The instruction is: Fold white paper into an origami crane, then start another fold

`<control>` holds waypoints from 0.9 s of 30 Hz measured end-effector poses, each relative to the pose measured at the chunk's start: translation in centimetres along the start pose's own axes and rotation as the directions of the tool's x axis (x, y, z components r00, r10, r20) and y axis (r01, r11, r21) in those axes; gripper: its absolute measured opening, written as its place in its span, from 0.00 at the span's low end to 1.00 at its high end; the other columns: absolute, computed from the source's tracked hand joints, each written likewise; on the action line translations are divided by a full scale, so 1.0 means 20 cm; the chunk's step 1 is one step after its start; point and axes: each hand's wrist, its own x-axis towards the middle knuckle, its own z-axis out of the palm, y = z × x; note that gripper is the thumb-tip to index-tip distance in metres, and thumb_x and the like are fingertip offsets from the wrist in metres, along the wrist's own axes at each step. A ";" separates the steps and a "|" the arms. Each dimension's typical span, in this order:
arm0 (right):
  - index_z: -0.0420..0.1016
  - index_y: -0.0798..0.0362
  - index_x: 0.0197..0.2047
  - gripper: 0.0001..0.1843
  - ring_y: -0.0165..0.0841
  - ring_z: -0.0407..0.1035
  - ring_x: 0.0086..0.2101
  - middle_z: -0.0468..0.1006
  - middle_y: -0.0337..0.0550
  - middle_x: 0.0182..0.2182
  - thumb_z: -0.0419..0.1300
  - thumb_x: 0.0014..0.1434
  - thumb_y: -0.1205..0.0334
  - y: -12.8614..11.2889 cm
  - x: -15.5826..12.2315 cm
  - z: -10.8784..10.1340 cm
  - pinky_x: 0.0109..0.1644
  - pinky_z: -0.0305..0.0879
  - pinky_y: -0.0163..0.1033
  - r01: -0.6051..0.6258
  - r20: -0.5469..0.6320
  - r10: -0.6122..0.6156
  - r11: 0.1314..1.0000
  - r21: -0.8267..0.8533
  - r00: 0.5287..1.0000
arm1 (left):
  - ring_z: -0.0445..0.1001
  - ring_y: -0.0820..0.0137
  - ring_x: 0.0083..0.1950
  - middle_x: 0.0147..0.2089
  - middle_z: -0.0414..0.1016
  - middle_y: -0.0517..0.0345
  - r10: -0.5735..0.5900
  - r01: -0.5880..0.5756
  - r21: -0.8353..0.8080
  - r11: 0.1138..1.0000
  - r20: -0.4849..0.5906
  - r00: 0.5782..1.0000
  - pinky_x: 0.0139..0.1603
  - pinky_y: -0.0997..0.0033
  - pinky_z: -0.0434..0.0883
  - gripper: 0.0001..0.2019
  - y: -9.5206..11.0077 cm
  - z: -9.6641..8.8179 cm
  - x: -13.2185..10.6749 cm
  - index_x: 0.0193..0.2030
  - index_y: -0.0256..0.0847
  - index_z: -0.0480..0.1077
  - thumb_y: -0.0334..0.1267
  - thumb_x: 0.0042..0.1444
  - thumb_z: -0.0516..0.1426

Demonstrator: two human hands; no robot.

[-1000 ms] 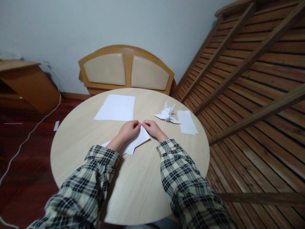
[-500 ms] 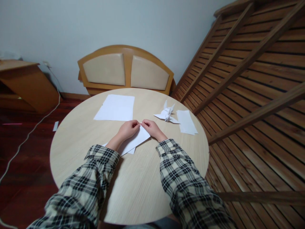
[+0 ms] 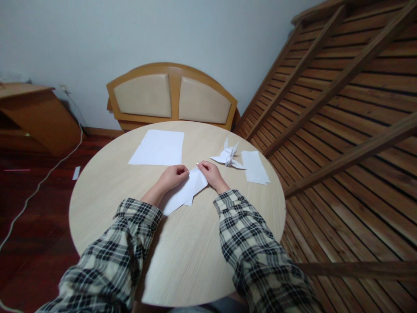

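Observation:
A folded sheet of white paper (image 3: 184, 191) lies slanted on the round table, with a small paper corner sticking out from under its lower edge. My left hand (image 3: 175, 177) pinches its upper left edge, fingers curled and thumb on top. On the other side my right hand (image 3: 210, 173) grips the upper right corner between thumb and fingertips. A short stretch of paper shows between the two hands. My left hand and wrist hide the paper's left part. Just beyond my right hand stands a folded white paper crane (image 3: 228, 155) with its wings spread.
On the pale round table (image 3: 192, 261) a blank white sheet (image 3: 158, 148) lies at the back left. Narrow paper strips (image 3: 256, 167) lie near the right edge. A headboard (image 3: 174, 93) stands behind, a slatted wooden panel (image 3: 345, 143) at the right. A white cable (image 3: 48, 174) crosses the floor.
My hands have moved slightly apart, the right one a little to the right and the left one a little to the left. The folded paper has shifted and more of its top shows.

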 end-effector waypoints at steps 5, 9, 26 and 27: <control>0.68 0.51 0.26 0.16 0.34 0.63 0.29 0.69 0.39 0.24 0.55 0.58 0.49 0.01 0.01 -0.02 0.34 0.58 0.38 -0.004 -0.098 0.002 1.000 -0.023 0.995 | 0.68 0.67 0.31 0.30 0.74 0.51 -0.027 0.027 0.016 1.000 0.025 0.999 0.30 0.67 0.61 0.10 0.00 -0.03 -0.01 0.31 0.39 0.73 0.42 0.54 0.53; 0.69 0.52 0.26 0.16 0.34 0.63 0.30 0.69 0.40 0.25 0.56 0.57 0.49 0.02 0.02 -0.03 0.35 0.59 0.38 0.003 -0.115 -0.005 1.000 -0.021 0.993 | 0.68 0.67 0.31 0.31 0.74 0.51 -0.022 0.021 0.022 1.000 0.051 0.998 0.31 0.66 0.61 0.10 0.01 -0.06 -0.01 0.30 0.39 0.73 0.41 0.53 0.54; 0.68 0.52 0.28 0.17 0.35 0.64 0.32 0.70 0.40 0.26 0.54 0.58 0.46 0.09 0.02 -0.14 0.38 0.60 0.38 -0.045 -0.270 0.039 0.999 -0.013 0.962 | 0.64 0.70 0.28 0.27 0.71 0.56 -0.056 0.063 -0.063 0.996 0.117 0.992 0.28 0.68 0.59 0.08 -0.05 -0.16 -0.02 0.29 0.40 0.71 0.41 0.50 0.57; 0.68 0.52 0.28 0.17 0.35 0.64 0.32 0.70 0.40 0.26 0.54 0.58 0.46 0.10 0.02 -0.14 0.38 0.60 0.38 -0.047 -0.271 0.041 0.999 -0.014 0.962 | 0.64 0.70 0.27 0.26 0.70 0.56 -0.062 0.071 -0.067 0.995 0.119 0.991 0.27 0.68 0.59 0.07 -0.04 -0.16 -0.03 0.29 0.40 0.71 0.41 0.50 0.57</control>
